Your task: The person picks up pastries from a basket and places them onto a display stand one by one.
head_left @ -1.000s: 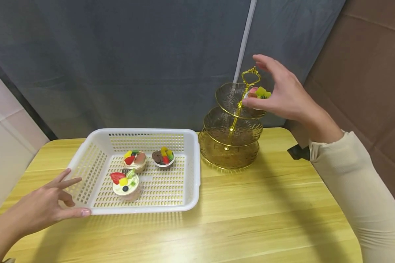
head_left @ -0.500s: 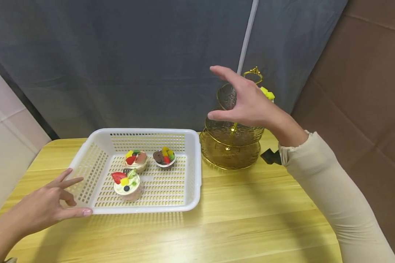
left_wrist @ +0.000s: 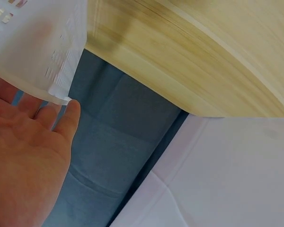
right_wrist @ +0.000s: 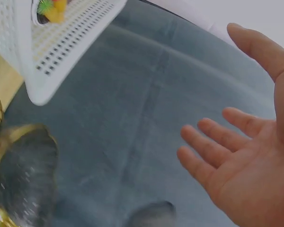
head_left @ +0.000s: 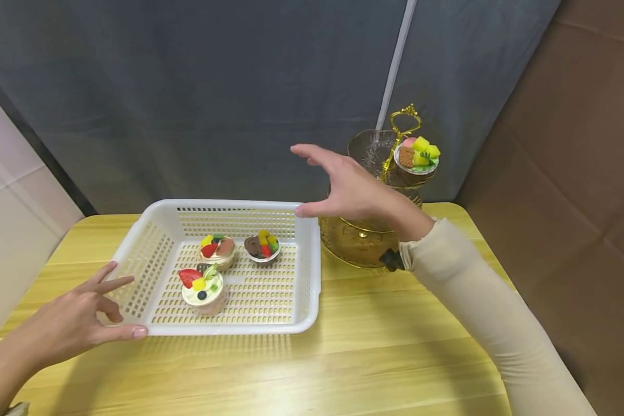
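Note:
My left hand rests at the near left corner of a white plastic basket, thumb on the front rim and fingers loosely extended over the left rim. In the left wrist view its fingertips are hidden behind the basket wall. Three dessert cups topped with fruit sit in the basket: a white cream one, a pale one and a chocolate one. Holding nothing, my right hand hovers near the basket's far right corner, fingers and thumb spread. Another fruit-topped cup sits on the top tier of a gold-rimmed stand.
The stand has three tiers and a gold loop handle; my right hand and forearm partly cover it. Both stand and basket are on a wooden table. A grey curtain hangs behind, with a brown panel on the right.
My right hand has left the cup on the top tier and moved left and down toward the basket. The cup stays on the stand. My left hand keeps its place.

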Available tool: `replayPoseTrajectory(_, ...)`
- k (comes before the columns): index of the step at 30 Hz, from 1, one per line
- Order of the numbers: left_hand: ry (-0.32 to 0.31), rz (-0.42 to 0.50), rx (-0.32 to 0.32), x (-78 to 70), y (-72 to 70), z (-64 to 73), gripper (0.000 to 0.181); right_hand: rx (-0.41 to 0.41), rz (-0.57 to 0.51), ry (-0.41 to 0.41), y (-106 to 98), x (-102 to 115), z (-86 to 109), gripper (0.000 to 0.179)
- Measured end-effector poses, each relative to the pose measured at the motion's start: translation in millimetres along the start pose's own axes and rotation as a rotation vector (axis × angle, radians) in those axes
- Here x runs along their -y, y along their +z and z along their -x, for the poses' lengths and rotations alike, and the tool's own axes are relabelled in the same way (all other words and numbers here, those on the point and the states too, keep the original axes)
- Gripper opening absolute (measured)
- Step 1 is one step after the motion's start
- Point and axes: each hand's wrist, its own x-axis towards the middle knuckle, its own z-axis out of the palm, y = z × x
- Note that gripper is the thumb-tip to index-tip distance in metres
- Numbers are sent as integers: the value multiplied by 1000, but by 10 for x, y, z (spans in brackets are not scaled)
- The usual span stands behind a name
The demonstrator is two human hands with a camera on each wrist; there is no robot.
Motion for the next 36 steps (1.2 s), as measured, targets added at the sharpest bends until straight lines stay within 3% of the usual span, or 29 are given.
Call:
replayPoseTrajectory(6,4,-9,-4,5,7,-2,34,108,-91,-41,287,-106,-135,90)
replayPoseTrajectory(11,1,-7,-10,6,14,7,34,191,-162,-23,511,-177,-214,89)
replayPoseTrajectory(22,27,-15,-41,16,19,2,35,282,-231,-2,879,-260,-354,89)
replayPoseTrajectory(36,33,-13,-45,19,12,8,35,400,-170,75,1162,-353,-442,90)
